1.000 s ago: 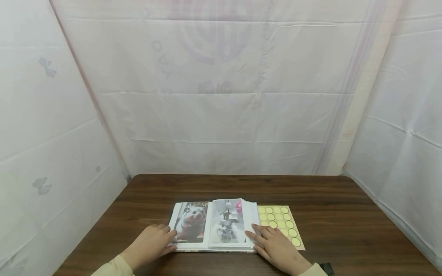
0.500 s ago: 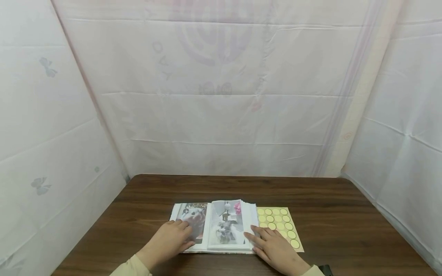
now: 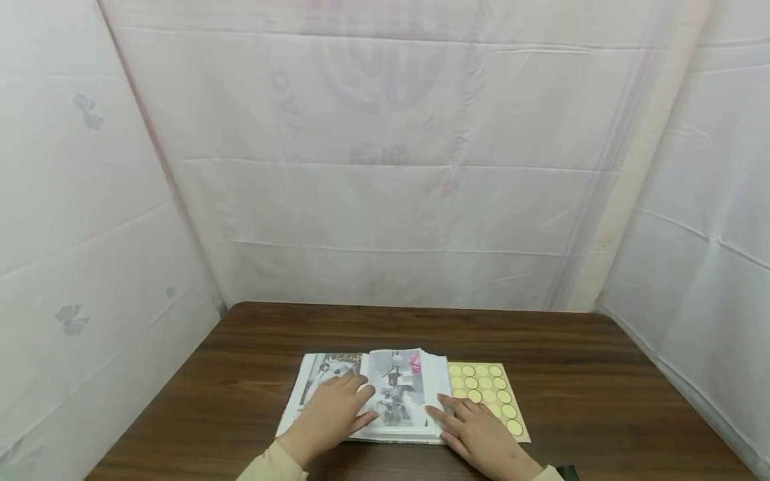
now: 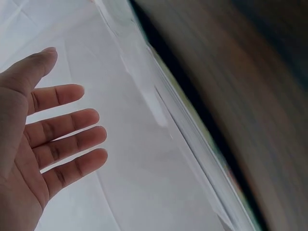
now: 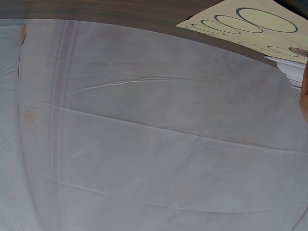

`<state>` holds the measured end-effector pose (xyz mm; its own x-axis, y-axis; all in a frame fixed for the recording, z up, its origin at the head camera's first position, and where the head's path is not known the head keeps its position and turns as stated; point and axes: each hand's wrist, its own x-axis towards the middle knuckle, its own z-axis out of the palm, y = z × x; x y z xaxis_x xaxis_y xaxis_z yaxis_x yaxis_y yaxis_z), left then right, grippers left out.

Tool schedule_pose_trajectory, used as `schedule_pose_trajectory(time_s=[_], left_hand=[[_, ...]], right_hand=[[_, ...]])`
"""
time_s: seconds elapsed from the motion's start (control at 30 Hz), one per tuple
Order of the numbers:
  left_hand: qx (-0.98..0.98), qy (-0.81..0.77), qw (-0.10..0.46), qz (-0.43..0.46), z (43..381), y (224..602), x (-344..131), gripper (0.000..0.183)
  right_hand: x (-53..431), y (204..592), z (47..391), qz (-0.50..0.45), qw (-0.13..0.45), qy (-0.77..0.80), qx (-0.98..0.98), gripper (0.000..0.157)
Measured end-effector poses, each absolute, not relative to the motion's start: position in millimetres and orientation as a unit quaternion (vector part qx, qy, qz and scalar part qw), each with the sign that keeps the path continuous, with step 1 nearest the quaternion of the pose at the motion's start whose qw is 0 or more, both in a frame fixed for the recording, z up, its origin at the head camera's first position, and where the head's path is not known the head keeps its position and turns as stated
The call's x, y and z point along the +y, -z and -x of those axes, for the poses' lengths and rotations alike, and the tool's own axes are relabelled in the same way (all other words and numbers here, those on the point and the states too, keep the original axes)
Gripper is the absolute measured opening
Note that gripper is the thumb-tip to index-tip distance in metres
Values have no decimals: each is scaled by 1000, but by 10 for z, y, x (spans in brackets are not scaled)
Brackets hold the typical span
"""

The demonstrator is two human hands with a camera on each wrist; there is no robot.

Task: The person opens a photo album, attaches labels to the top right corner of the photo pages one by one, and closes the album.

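Observation:
A photo album [image 3: 436, 381] lies spread on the table, with an animal photo [image 3: 321, 374] on its left page. On the right is a greyish photo [image 3: 394, 397] with a pink patch. My left hand [image 3: 331, 411] is over the left page near the fold, partly covering the animal photo. In the left wrist view its fingers [image 4: 72, 144] are extended and hold nothing. My right hand [image 3: 478, 431] rests on the album's right edge, fingers fairly straight; the right wrist view catches only a sliver of it. Beside the album, partly under that hand, lies a sheet of round yellow stickers [image 3: 502, 395].
The dark wooden table [image 3: 541, 347] extends behind and to both sides of the album. White cloth [image 3: 361, 214] hangs behind it and on the left and right. A black item [image 3: 568, 473] shows by the right sleeve.
My left hand has moved right from the album's left edge, across the left page to near the fold. My right hand has stayed on the right edge.

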<state>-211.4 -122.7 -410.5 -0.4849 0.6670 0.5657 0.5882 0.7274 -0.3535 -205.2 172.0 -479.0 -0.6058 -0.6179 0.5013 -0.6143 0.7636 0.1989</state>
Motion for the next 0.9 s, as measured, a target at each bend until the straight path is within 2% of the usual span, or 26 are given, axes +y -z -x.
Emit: schedule_pose_trajectory(time_s=[0.3, 0.7, 0.9], left_hand=[[-873, -42, 332, 356, 2144, 4123, -938, 44], [-893, 5, 218, 394, 2213, 4189, -799, 51], [-899, -4, 191, 395, 2216, 4200, -797, 44]], right_hand=[[1714, 4784, 2057, -345, 289, 11, -893, 42], [1713, 4775, 2061, -348, 287, 21, -892, 43], [1720, 4795, 2070, -350, 293, 18, -890, 43]])
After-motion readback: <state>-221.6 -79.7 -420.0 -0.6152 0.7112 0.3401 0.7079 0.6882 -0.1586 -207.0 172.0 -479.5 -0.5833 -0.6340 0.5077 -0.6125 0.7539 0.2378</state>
